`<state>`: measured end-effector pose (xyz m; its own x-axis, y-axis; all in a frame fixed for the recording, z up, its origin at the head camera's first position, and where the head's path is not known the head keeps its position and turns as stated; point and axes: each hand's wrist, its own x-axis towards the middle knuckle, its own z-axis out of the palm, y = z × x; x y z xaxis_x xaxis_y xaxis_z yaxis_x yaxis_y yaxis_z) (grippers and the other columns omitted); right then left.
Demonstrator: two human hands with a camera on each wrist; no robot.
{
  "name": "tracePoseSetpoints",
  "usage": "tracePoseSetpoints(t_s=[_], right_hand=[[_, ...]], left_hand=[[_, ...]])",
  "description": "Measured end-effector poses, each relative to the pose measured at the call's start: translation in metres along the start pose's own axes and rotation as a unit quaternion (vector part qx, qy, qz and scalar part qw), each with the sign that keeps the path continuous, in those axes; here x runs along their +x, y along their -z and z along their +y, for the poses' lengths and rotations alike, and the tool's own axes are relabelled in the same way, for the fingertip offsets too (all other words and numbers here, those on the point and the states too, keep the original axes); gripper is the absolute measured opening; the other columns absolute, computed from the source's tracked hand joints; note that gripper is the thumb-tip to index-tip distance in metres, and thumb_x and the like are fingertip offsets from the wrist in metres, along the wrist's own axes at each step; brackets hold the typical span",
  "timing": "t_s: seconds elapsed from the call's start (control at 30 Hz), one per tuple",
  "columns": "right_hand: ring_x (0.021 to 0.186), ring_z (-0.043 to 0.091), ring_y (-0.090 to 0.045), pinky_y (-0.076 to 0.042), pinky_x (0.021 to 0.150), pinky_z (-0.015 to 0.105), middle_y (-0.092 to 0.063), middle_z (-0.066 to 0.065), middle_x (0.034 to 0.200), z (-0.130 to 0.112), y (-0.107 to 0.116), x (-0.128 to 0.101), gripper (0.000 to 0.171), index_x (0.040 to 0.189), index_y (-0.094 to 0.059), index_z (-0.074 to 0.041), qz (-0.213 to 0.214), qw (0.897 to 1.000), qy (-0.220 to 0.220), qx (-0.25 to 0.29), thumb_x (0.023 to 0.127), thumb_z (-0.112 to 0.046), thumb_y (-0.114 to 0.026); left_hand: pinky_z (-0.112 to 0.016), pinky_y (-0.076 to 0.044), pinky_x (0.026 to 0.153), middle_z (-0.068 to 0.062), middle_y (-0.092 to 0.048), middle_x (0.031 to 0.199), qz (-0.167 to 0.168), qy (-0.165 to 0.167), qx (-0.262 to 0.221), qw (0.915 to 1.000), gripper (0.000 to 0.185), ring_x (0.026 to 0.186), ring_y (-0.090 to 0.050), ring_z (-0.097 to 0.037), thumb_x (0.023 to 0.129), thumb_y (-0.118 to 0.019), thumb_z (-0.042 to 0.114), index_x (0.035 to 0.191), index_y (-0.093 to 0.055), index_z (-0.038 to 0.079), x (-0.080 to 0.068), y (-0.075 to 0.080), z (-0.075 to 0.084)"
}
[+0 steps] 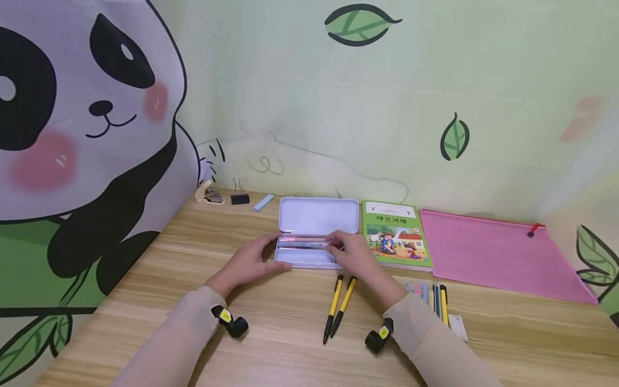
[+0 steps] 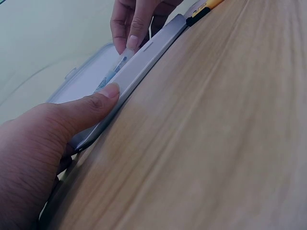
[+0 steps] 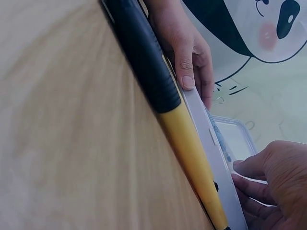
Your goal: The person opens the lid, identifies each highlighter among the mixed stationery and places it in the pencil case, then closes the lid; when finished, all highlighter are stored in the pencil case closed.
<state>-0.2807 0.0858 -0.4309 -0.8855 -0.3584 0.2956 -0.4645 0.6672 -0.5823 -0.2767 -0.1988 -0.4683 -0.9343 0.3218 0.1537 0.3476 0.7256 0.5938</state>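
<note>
A white pencil case lies on the table with its lid raised at the back. My left hand holds the case's left end, thumb along the front wall and fingers round the side. Over the right part of the case, my right hand pinches the end of a pen with a pale blue pattern, which lies lengthwise inside. Other slim items beside it show only in part. In front of the case lie two yellow-and-black pens, side by side.
A green book lies right of the case, beside a pink zip pouch. Several pencils and a white eraser sit near my right sleeve. Back left are a binder clip and a light-blue strip.
</note>
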Motion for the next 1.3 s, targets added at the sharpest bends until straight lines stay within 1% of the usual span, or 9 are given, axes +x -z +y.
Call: tracePoseSetpoints(t_s=[0.2,0.4,0.47,0.63,0.77,0.9,1.0,1.17,1.3], right_hand=[[0.086,0.018,-0.068,-0.058,0.077,0.035,-0.075,0.005,0.096,-0.002,0.001,0.001,0.015,0.106,-0.074,-0.005,-0.002,1.0,-0.014,0.004,0.095,-0.014,-0.071],[0.08,0.016,-0.064,-0.056,0.072,0.033,-0.074,0.003,0.093,-0.006,0.006,-0.001,0.012,0.103,-0.075,-0.006,0.0,1.0,-0.007,0.015,0.094,-0.013,-0.07],[0.081,0.015,-0.064,-0.057,0.074,0.033,-0.074,0.003,0.092,-0.007,0.009,-0.001,0.012,0.102,-0.075,-0.007,-0.004,1.0,0.002,0.015,0.095,-0.014,-0.07],[0.094,0.02,-0.067,-0.057,0.082,0.045,-0.073,0.002,0.102,-0.01,0.029,-0.004,0.015,0.107,-0.074,-0.009,-0.035,0.997,0.06,0.02,0.096,-0.018,-0.069],[0.102,0.028,-0.066,-0.056,0.083,0.052,-0.072,0.001,0.11,-0.009,0.05,-0.013,0.018,0.111,-0.073,-0.011,-0.052,0.992,0.112,0.032,0.095,-0.019,-0.069],[0.108,0.028,-0.064,-0.054,0.091,0.053,-0.071,-0.003,0.113,-0.003,0.069,-0.026,0.018,0.113,-0.072,-0.017,-0.06,0.988,0.141,0.033,0.096,-0.022,-0.07],[0.112,0.023,-0.062,-0.052,0.096,0.049,-0.07,-0.007,0.115,0.004,0.083,-0.037,0.018,0.113,-0.071,-0.021,-0.07,0.985,0.153,0.026,0.095,-0.023,-0.071],[0.105,0.016,-0.064,-0.055,0.09,0.046,-0.071,-0.005,0.111,0.025,0.105,-0.062,0.017,0.113,-0.072,-0.017,-0.133,0.979,0.152,0.019,0.096,-0.018,-0.07],[0.103,0.017,-0.066,-0.056,0.09,0.05,-0.073,-0.001,0.11,0.044,0.122,-0.081,0.017,0.114,-0.071,-0.013,-0.203,0.971,0.124,0.021,0.1,-0.017,-0.065]], left_hand=[[-0.051,-0.032,0.117,-0.01,-0.045,0.154,0.0,0.004,0.0,1.0,0.103,0.143,-0.039,-0.03,0.074,-0.071,0.077,0.153,-0.042,0.018,0.0,0.0,0.0],[-0.05,-0.032,0.117,-0.009,-0.046,0.153,0.001,-0.002,-0.003,1.0,0.101,0.143,-0.04,-0.03,0.074,-0.072,0.075,0.153,-0.043,0.018,0.0,0.0,0.0],[-0.05,-0.032,0.117,-0.009,-0.046,0.153,0.001,-0.001,-0.005,1.0,0.101,0.142,-0.04,-0.029,0.074,-0.073,0.074,0.153,-0.044,0.018,0.0,-0.001,0.0],[-0.051,-0.032,0.117,-0.009,-0.046,0.153,0.0,-0.004,-0.013,0.9999,0.102,0.142,-0.041,-0.03,0.073,-0.073,0.074,0.153,-0.044,0.018,0.0,-0.004,0.002],[-0.051,-0.032,0.117,-0.01,-0.046,0.153,-0.002,-0.004,-0.019,0.9998,0.102,0.142,-0.04,-0.031,0.074,-0.075,0.072,0.152,-0.044,0.016,0.0,-0.005,0.004],[-0.051,-0.032,0.117,-0.01,-0.045,0.154,-0.006,0.001,-0.015,0.9999,0.102,0.143,-0.039,-0.031,0.074,-0.075,0.072,0.153,-0.043,0.016,0.0,-0.006,0.004],[-0.051,-0.031,0.117,-0.009,-0.044,0.155,-0.005,0.003,-0.007,1.0,0.102,0.143,-0.038,-0.03,0.074,-0.073,0.074,0.154,-0.042,0.018,0.001,-0.005,0.004],[-0.051,-0.032,0.117,-0.008,-0.045,0.154,-0.001,0.006,-0.009,0.9999,0.103,0.143,-0.039,-0.03,0.073,-0.072,0.076,0.154,-0.042,0.019,0.001,-0.002,0.003],[-0.051,-0.032,0.117,-0.008,-0.045,0.154,-0.001,0.005,-0.014,0.9999,0.103,0.143,-0.039,-0.03,0.073,-0.072,0.076,0.153,-0.043,0.018,-0.001,0.001,0.002]])
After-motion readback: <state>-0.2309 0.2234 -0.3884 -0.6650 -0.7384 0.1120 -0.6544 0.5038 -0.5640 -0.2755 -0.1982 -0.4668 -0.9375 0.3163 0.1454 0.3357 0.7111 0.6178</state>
